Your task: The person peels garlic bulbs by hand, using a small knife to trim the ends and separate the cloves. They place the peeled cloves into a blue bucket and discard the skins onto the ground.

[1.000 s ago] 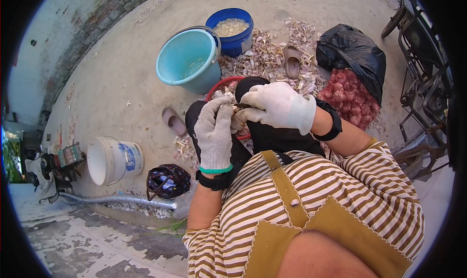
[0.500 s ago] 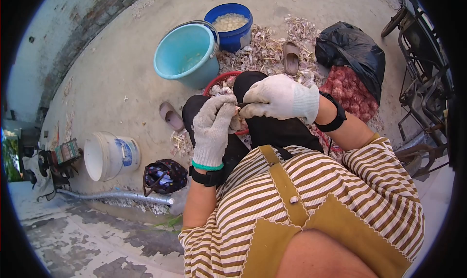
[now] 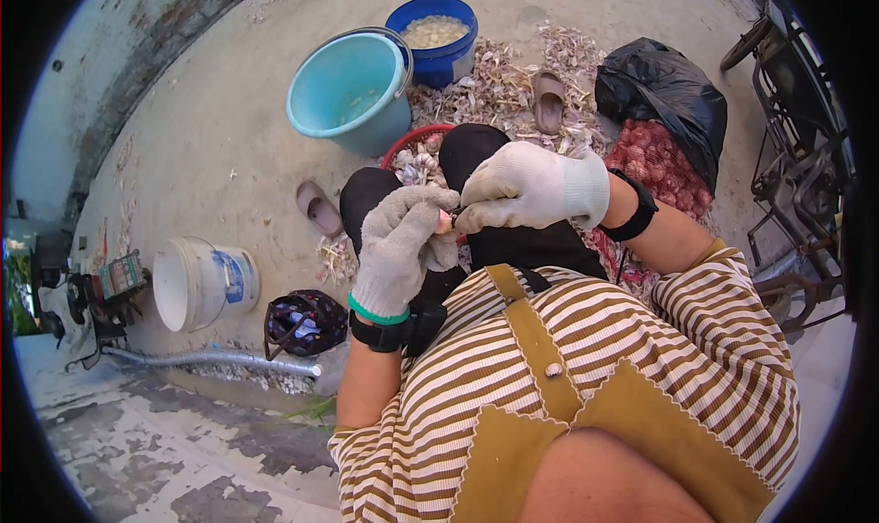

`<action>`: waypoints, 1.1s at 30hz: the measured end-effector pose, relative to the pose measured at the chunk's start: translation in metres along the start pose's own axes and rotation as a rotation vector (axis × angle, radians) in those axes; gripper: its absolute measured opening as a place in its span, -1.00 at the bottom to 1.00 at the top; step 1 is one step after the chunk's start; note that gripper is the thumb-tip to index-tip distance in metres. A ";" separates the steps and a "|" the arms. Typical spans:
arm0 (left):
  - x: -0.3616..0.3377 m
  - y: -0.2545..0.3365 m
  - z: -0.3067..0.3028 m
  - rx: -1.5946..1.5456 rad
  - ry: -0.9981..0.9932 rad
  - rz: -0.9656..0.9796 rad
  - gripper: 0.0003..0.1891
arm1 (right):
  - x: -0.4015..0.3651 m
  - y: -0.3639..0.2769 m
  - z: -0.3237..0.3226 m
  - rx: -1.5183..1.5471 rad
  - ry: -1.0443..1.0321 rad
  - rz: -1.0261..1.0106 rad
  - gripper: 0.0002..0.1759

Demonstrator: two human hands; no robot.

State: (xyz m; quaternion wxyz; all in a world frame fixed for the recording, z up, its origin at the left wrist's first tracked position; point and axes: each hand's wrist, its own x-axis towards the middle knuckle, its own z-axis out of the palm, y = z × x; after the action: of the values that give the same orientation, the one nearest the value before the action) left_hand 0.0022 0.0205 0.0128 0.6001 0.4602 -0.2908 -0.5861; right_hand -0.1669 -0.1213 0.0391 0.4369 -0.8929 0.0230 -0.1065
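My left hand point(image 3: 400, 239), in a grey-white knit glove with a green cuff, pinches a small pinkish garlic clove point(image 3: 445, 222). Against the clove's right side is my right hand point(image 3: 526, 189), gloved too, its fingers closed round a small dark tool, perhaps a blade, mostly hidden. Both hands meet above my lap. Just beyond them, partly behind my knees, a red basket point(image 3: 399, 145) holds garlic bulbs point(image 3: 419, 165).
A light-blue bucket point(image 3: 311, 97) and a dark-blue bucket of peeled cloves point(image 3: 461, 54) stand ahead. Garlic skins, slippers, a red net sack point(image 3: 661, 169), a black bag point(image 3: 664, 88), a white bucket point(image 3: 188, 285) and a patterned bag point(image 3: 307, 323) lie around.
Both hands have shifted slightly down, and the pinkish clove shows more clearly between them. My left hand has turned a little. The view has moved slightly.
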 end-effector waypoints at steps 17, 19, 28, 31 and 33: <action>0.007 -0.025 0.005 -0.118 -0.001 0.134 -0.63 | 0.005 0.003 0.005 0.503 0.018 0.370 -0.69; 0.008 -0.022 0.004 -0.124 -0.008 0.141 -0.66 | 0.007 -0.003 0.002 0.554 0.002 0.403 -0.69; 0.005 -0.010 -0.004 -0.315 0.019 0.218 -0.76 | -0.003 0.016 0.008 0.839 -0.015 0.424 -0.68; 0.003 -0.007 -0.011 -0.308 0.051 0.189 -0.76 | -0.010 0.039 0.009 0.960 0.134 0.398 -0.63; 0.002 -0.003 -0.018 -0.081 0.135 0.139 -0.77 | -0.010 0.050 -0.001 0.545 0.055 0.604 -0.58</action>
State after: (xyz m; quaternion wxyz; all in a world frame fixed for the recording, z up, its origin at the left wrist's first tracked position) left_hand 0.0168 0.0223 0.0021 0.6757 0.4525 -0.2571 -0.5221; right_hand -0.1748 -0.1515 -0.0008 0.6683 -0.6945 0.2667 0.0007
